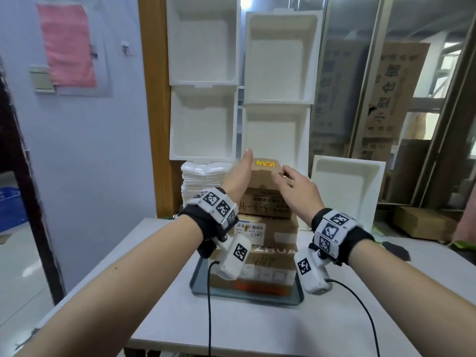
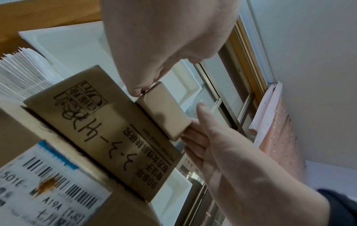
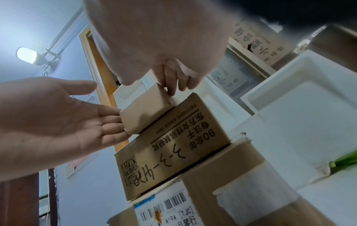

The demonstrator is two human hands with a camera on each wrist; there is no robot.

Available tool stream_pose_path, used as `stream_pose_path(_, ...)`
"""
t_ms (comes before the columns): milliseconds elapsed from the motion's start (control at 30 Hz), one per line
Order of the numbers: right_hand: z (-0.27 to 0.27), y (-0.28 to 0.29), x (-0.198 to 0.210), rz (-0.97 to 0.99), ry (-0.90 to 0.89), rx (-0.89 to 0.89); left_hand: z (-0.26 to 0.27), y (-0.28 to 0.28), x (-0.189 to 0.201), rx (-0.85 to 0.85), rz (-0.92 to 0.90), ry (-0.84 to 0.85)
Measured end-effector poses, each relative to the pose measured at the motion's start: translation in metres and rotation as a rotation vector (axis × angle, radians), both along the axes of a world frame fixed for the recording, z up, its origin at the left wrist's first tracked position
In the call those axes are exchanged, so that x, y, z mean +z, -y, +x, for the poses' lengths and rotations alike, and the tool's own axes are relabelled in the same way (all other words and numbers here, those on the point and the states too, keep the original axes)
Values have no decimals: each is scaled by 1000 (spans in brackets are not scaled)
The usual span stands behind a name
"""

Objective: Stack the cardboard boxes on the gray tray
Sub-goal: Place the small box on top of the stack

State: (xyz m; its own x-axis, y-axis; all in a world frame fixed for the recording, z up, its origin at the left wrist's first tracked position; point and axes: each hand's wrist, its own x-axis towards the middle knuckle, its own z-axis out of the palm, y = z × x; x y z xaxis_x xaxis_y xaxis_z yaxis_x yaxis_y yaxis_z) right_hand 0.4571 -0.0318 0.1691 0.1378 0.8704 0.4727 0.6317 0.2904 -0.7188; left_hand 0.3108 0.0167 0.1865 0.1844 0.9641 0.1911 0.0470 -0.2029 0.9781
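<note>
Several cardboard boxes stand stacked on the gray tray (image 1: 200, 282) on the white table. The top one is a small box (image 1: 265, 173) with a yellow and red sticker; it rests on a box with black handwriting (image 1: 265, 206). My left hand (image 1: 240, 173) lies flat against the small box's left end, fingers straight. My right hand (image 1: 293, 182) touches its right end with relaxed fingers. In the left wrist view the small box (image 2: 164, 113) sits between my left fingertips (image 2: 139, 91) and the right hand (image 2: 203, 137). The right wrist view shows the same box (image 3: 146, 110) with the left hand (image 3: 67, 122) against it.
White foam trays (image 1: 203, 39) lean against the wall behind the stack, and another (image 1: 347, 186) stands at the right. A pile of white sheets (image 1: 201, 179) sits left of the stack. A flat cardboard box (image 1: 422, 222) lies far right. Cables hang from both wrist cameras.
</note>
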Motion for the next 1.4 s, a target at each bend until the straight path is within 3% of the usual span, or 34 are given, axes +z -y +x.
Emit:
stream_pose_path(300,14,-16,4,-120,33,36,-10,-35,36,10,-28,37)
stream_pose_path(667,35,-42,2,-148,77,123,-15,-82,36,2,-150,-118)
stream_pose_path(867,46,-47,-2,-113,-9,155,-5,-84,35,-15,-151,-218)
stream_pose_path(1000,48,-49,-6,-101,19,145,-2,-84,33,-21,-145,-235)
stream_pose_path(1200,47,-52,-7,-71,-9,115,-13,-83,34,27,-147,-103)
stream_pose_path(1400,38,-59,3,-72,10,-46,-28,-75,34,99,-115,-118)
